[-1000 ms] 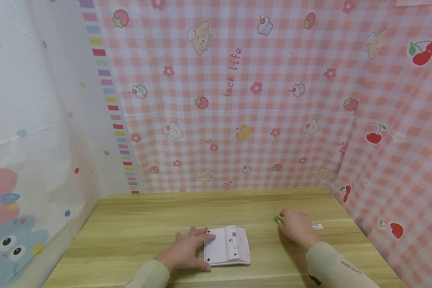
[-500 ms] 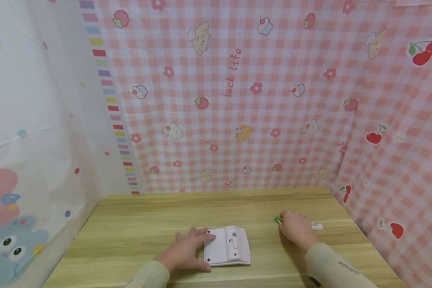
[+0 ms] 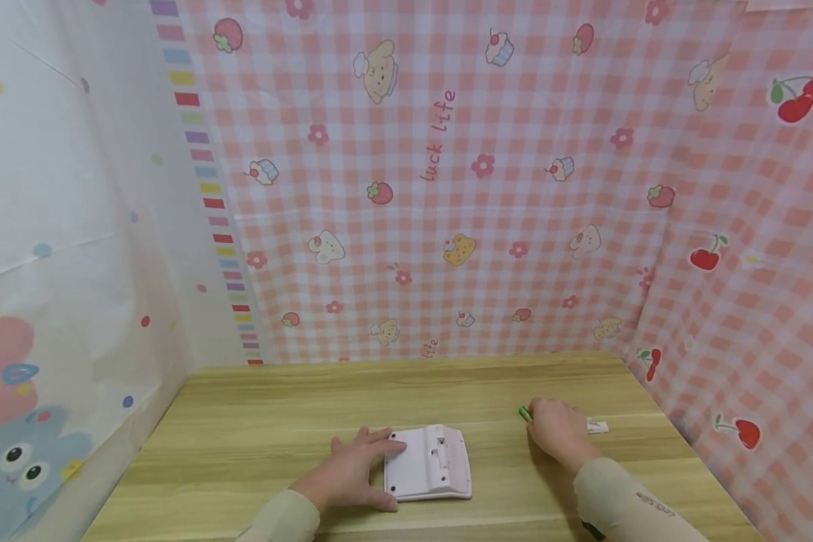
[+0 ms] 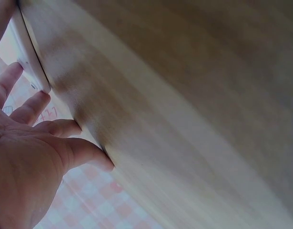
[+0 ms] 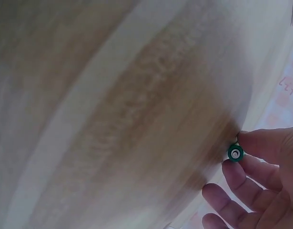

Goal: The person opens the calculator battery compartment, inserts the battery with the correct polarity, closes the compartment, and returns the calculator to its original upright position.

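A white device (image 3: 412, 468), shaped like a desk calculator, lies back side up on the table, its small battery compartment (image 3: 440, 454) uncovered. My left hand (image 3: 349, 470) rests at its left edge with fingers spread, one on its back and the thumb by the near corner. In the left wrist view, fingertips touch the device's edge (image 4: 29, 55). Farther right, my right hand (image 3: 561, 429) pinches a green battery (image 5: 236, 152) between thumb and fingers, low against the tabletop. Only the battery's green end (image 3: 525, 413) shows in the head view.
Just beyond the right hand lies a small white piece (image 3: 598, 427), partly hidden, possibly the compartment cover. The wood-grain table (image 3: 278, 406) ends at a pink checked cloth (image 3: 406, 226) behind. More cloth hangs at both sides.
My right hand has shifted very slightly toward me, and the battery's green end has turned a little. The left hand and the white device stay still.
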